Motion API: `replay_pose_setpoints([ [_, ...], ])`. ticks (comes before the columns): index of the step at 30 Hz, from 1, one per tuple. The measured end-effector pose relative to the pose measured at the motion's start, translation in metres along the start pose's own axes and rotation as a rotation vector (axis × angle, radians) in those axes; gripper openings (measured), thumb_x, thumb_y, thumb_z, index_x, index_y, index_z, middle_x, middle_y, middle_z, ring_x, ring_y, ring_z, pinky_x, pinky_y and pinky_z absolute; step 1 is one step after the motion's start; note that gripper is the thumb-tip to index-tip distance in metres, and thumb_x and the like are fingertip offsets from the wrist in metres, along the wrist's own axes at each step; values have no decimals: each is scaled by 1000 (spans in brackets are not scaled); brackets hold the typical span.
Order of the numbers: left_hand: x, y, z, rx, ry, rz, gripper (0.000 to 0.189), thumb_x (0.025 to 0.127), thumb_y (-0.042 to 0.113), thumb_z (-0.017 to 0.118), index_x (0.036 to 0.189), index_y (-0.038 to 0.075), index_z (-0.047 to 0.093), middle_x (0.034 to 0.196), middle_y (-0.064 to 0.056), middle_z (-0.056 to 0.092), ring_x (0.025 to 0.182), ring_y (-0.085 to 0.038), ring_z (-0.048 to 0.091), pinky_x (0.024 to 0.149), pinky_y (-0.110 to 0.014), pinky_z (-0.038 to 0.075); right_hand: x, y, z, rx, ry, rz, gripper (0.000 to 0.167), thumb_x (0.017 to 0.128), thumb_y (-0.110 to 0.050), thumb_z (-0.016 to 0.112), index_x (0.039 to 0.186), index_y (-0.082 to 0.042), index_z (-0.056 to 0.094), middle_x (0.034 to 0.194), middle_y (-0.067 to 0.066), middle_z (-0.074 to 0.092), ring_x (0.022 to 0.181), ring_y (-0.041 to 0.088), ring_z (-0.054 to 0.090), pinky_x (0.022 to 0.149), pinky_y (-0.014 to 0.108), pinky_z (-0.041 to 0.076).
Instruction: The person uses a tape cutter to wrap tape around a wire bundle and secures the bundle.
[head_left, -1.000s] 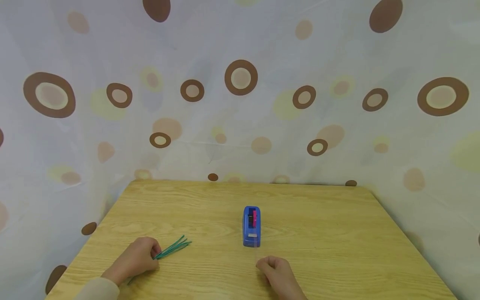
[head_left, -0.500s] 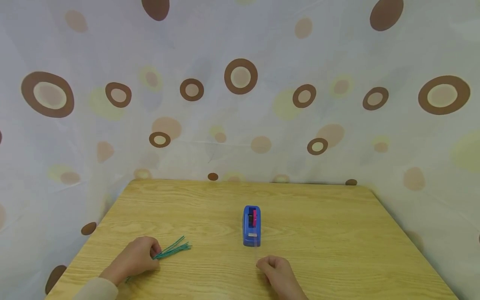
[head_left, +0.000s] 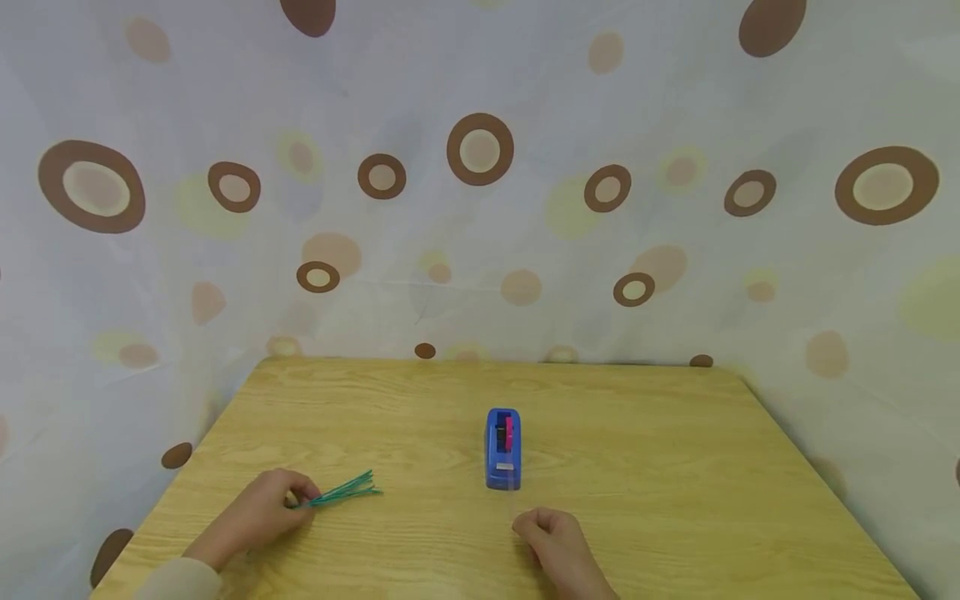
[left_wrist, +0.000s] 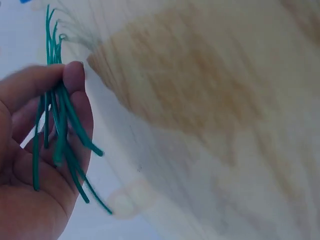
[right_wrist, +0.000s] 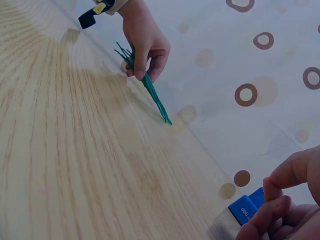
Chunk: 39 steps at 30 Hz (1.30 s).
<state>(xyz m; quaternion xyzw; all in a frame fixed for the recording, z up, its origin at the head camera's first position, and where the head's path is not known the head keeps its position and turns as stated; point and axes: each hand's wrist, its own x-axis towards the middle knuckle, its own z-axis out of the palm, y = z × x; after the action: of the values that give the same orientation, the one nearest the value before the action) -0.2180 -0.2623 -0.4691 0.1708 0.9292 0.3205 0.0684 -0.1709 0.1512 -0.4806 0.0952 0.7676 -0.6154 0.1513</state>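
Observation:
Left of the table's middle, my left hand (head_left: 262, 508) pinches a bundle of thin green wire-like strands (head_left: 347, 490) between thumb and fingers. Up close in the left wrist view, the strands (left_wrist: 61, 125) fan out below the pinch, across the palm. A blue tape dispenser (head_left: 492, 454) with a pink reel stands near the table's centre. From its front a faint clear strip of tape (head_left: 512, 502) runs toward my right hand (head_left: 557, 546), whose thumb and forefinger pinch its end. In the right wrist view, fingers partly hide the dispenser (right_wrist: 243, 210).
The wood-grain table (head_left: 637, 433) has a back edge beside a white sheet (head_left: 480, 242) patterned with brown rings and spots. That sheet also rises along both sides. A black device with a yellow label (right_wrist: 95, 15) sits at the left wrist.
My left hand has shifted slightly left and up, and the green strands have turned to lie a little flatter. My right hand and the dispenser stay nearly still.

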Motion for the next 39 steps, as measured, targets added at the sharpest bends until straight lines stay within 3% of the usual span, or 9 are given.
replay_pose_setpoints([
  [4,-1,-4,-2,25,9,49,13,87,6,73,99,2,77,96,-6,72,88,-23,66,73,-37,55,0,-2,0,11,15,12,21,97,-21,60,93,-2,67,72,0,49,70,17,46,65,31,38],
  [8,-1,-5,-1,46,17,55,19,87,7,73,103,-2,75,101,-14,73,95,-34,68,78,-43,55,-1,-2,1,13,11,2,21,97,-20,60,93,-1,67,72,0,49,71,17,46,65,31,38],
  [12,-1,-5,-1,62,25,51,19,87,8,73,103,-2,75,102,-15,73,95,-35,68,79,-45,55,-2,-1,1,13,3,-15,22,98,-20,59,93,0,67,71,-1,49,69,17,46,65,31,38],
  [20,-1,2,1,139,165,-55,11,85,8,75,95,9,79,96,-5,73,93,-29,68,80,-46,54,0,-1,0,12,5,-1,22,98,-21,59,94,-1,67,71,0,49,71,17,46,65,31,37],
  [25,-2,8,0,191,193,-77,9,85,9,76,93,11,80,94,-4,74,91,-28,69,79,-46,54,-2,-2,0,2,0,-3,22,98,-22,59,93,-2,67,71,0,49,70,17,46,65,31,37],
  [29,-2,18,0,183,190,-109,9,85,9,77,93,12,80,94,-4,74,89,-26,69,77,-45,55,-2,-2,1,-4,3,-12,22,98,-21,58,92,-1,67,70,-1,49,69,17,45,65,31,37],
  [33,1,28,0,133,175,-120,9,85,9,77,92,13,81,93,-2,74,80,-18,67,66,-37,54,-2,-2,1,-3,6,-11,22,98,-20,58,93,-1,67,70,-1,49,69,16,46,65,31,37],
  [39,3,34,3,17,163,-61,11,85,7,76,94,12,80,90,-1,74,73,-9,63,59,-25,50,-2,-2,1,-4,9,-12,22,98,-20,59,93,-1,67,70,-1,49,70,16,46,65,31,37],
])
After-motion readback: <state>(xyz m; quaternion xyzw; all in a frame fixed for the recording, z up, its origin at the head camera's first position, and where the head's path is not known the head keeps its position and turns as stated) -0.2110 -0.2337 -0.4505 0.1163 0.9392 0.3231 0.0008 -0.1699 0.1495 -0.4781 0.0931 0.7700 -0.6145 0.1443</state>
